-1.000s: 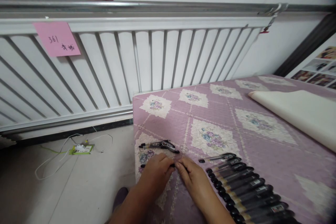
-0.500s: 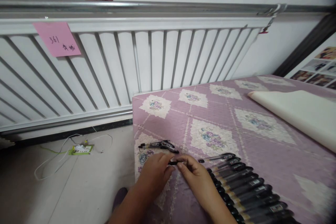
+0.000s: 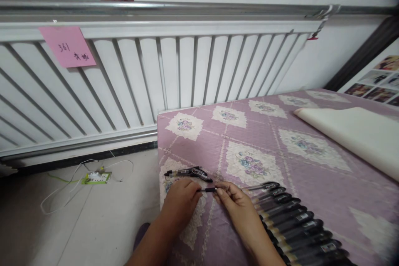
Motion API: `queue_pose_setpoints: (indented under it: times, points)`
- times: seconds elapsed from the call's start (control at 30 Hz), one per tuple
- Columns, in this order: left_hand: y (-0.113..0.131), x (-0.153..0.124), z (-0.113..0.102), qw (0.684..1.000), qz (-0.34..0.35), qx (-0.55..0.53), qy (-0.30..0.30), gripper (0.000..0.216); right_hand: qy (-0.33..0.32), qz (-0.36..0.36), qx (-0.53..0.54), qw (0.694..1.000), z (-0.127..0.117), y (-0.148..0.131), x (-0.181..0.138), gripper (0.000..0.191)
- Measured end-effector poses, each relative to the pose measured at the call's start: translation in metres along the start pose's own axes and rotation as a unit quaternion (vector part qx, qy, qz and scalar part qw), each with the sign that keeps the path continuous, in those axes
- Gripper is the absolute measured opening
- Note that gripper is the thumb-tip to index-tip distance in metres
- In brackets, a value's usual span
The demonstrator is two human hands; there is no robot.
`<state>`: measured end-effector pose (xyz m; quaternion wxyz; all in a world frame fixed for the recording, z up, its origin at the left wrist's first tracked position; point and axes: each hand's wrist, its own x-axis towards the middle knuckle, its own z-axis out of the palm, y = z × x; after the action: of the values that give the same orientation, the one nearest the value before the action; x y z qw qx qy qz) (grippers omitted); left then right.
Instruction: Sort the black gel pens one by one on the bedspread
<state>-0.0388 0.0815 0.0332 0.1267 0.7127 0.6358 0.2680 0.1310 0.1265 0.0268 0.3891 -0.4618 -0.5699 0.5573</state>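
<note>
A slim pen [image 3: 210, 190] with a black grip section stretches between my two hands, above the purple floral cloth. My left hand [image 3: 183, 199] is closed on its left end. At the other end, the fingertips of my right hand [image 3: 236, 203] pinch it; the tip there is hidden by the fingers. Just beyond my left hand lies a small cluster of black pens [image 3: 188, 172], some crossing each other. To the right of my right hand runs a row of capped black pens [image 3: 301, 216], laid side by side, partly covered by my right forearm.
The purple quilted cover [image 3: 205, 145] has its left edge beside the tiled floor. A rolled cream sheet [image 3: 349, 133] lies at the right. Behind is a white radiator [image 3: 187, 66] with a pink note [image 3: 67, 46]. A power strip [image 3: 97, 177] with cables sits on the floor.
My hands have drawn slightly apart, the right one shifting a little to the right, so more of the pen's black grip shows between them. The other pens have stayed put.
</note>
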Motion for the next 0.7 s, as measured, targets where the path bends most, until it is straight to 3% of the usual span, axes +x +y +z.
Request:
queue_pose_setpoints:
  times: [0.3, 0.57, 0.7]
  points:
    - [-0.0023, -0.0044, 0.0027, 0.999, 0.011, -0.005, 0.032, 0.006, 0.019, -0.077, -0.185, 0.980, -0.0042, -0.0034, -0.0024, 0.039]
    - [-0.0048, -0.0046, 0.0038, 0.999, 0.006, -0.010, 0.040, 0.009, -0.003, -0.048, -0.108, 0.993, -0.0007, -0.0060, -0.0016, 0.034]
    - [-0.0036, -0.0050, 0.0027, 0.999, 0.007, -0.011, 0.041, 0.009, -0.015, -0.048, -0.121, 0.991, -0.0013, -0.0072, -0.0022, 0.027]
